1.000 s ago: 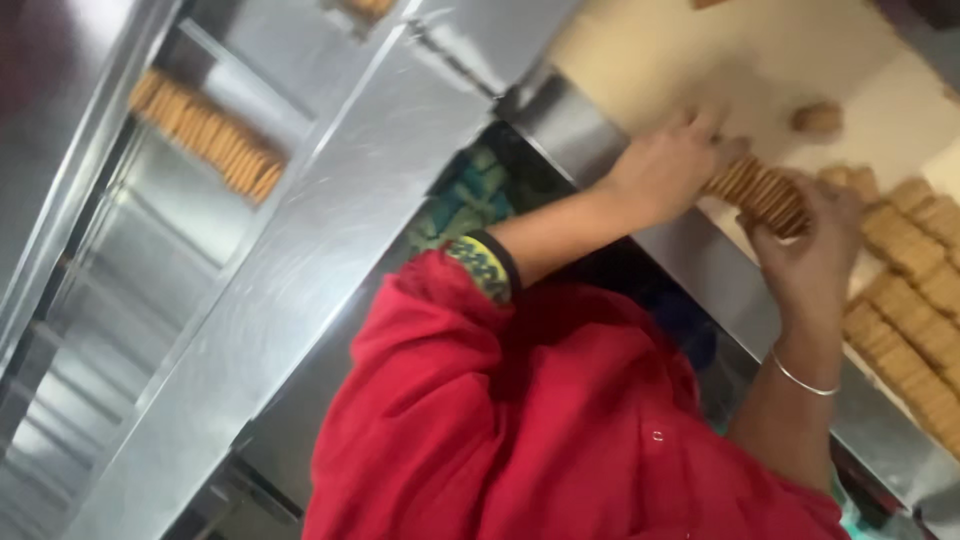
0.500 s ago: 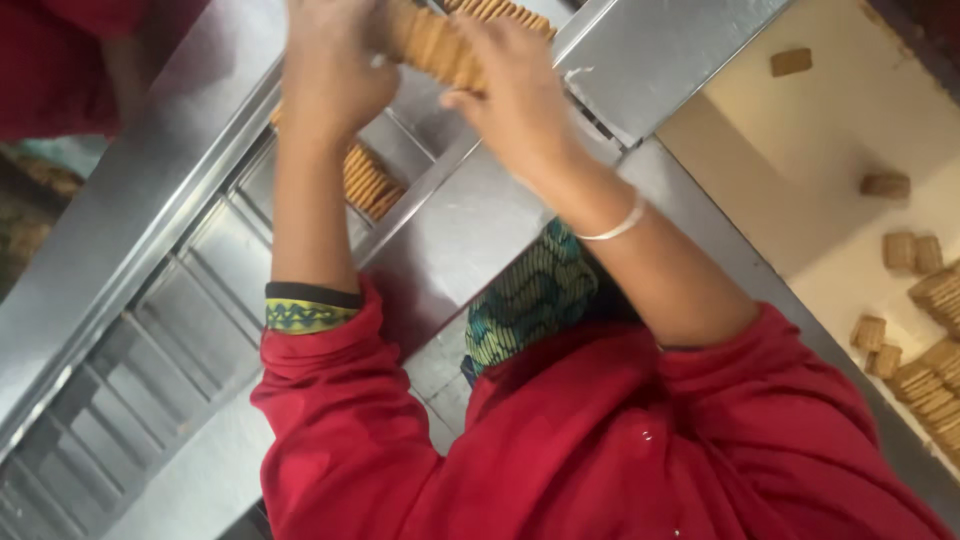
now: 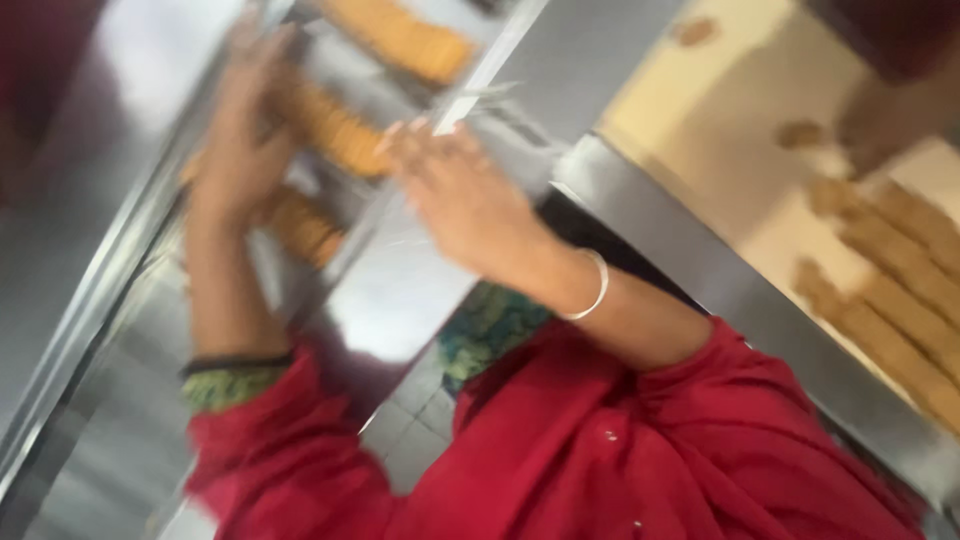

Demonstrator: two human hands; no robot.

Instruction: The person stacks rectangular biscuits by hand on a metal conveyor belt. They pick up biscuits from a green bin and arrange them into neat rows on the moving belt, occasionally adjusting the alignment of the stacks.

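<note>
I see my left hand (image 3: 240, 150) up at the sloping steel channel (image 3: 130, 250) on the left, its fingers held loosely together and laid against a short row of golden-brown biscuits standing on edge (image 3: 335, 130); motion blur hides whether the fingertips actually grip the row or only rest on it. A second, shorter row of the same biscuits (image 3: 300, 225) lies lower in that channel, just under my left palm. A third row of orange-brown biscuits (image 3: 410, 40) sits higher up, in the next channel over, apart from both hands.

My right hand (image 3: 465, 195) hangs over the bright steel divider rail (image 3: 440, 180) between the channels, fingers spread and slightly curled, the tips just beside the right end of the first biscuit row; it holds nothing that I can make out. A thin silver bangle (image 3: 598, 290) circles the right wrist, and the red sleeves (image 3: 600, 450) fill the lower part of the view.

Off to the right, beyond a broad steel ledge (image 3: 740, 310), a cream conveyor belt (image 3: 720, 130) carries long rows of brown biscuits (image 3: 890, 290) and a few loose ones (image 3: 800, 132), well apart from my hands
</note>
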